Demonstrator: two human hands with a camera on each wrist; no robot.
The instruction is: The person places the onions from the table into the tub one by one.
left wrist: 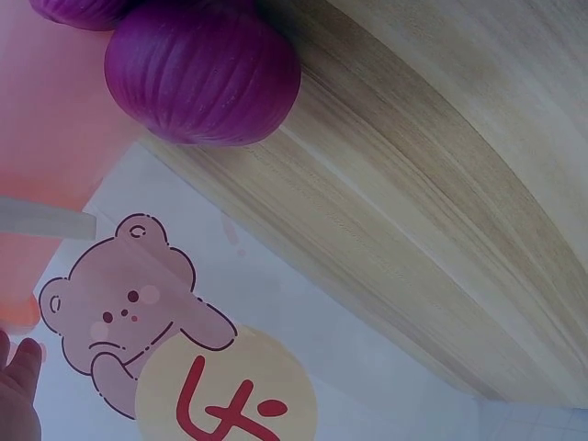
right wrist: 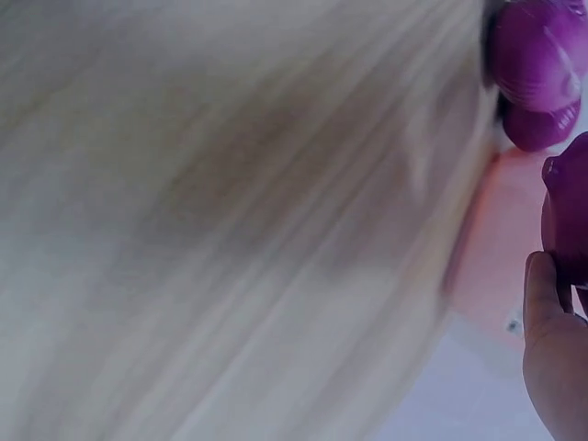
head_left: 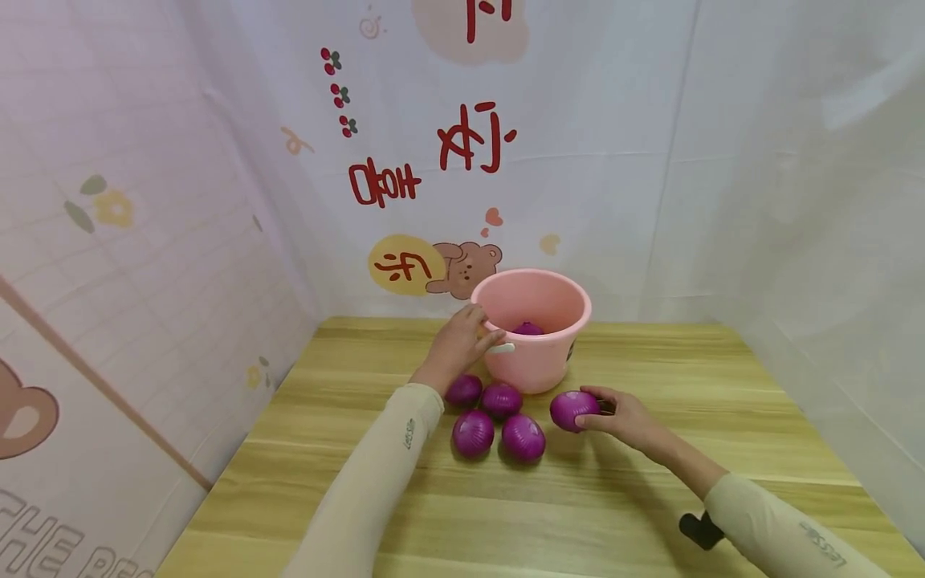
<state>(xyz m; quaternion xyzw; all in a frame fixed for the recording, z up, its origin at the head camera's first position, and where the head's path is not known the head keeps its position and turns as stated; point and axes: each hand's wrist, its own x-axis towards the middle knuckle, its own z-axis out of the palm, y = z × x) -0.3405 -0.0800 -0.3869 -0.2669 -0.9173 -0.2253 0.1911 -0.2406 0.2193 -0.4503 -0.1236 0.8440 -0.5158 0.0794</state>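
A pink bucket (head_left: pixel 531 361) stands at the back of the table, a purple onion (head_left: pixel 529 328) showing inside it. My left hand (head_left: pixel 457 341) holds the bucket's rim on its left side, thumb beside the white handle end (head_left: pixel 501 348). To the right of the bucket, my right hand (head_left: pixel 627 417) grips another purple onion (head_left: pixel 571 410) between thumb and fingers. That same held onion (right wrist: pixel 571 211) appears at the right edge of the right wrist view. Several more purple onions (head_left: pixel 473 434) lie together on the wood in front of the bucket.
The wood-grain table (head_left: pixel 347 385) runs back to a white printed cloth (head_left: pixel 614 185) right behind the bucket. More cloth hangs along the left and right sides. A black strap or device (head_left: pixel 699 530) sits by my right sleeve.
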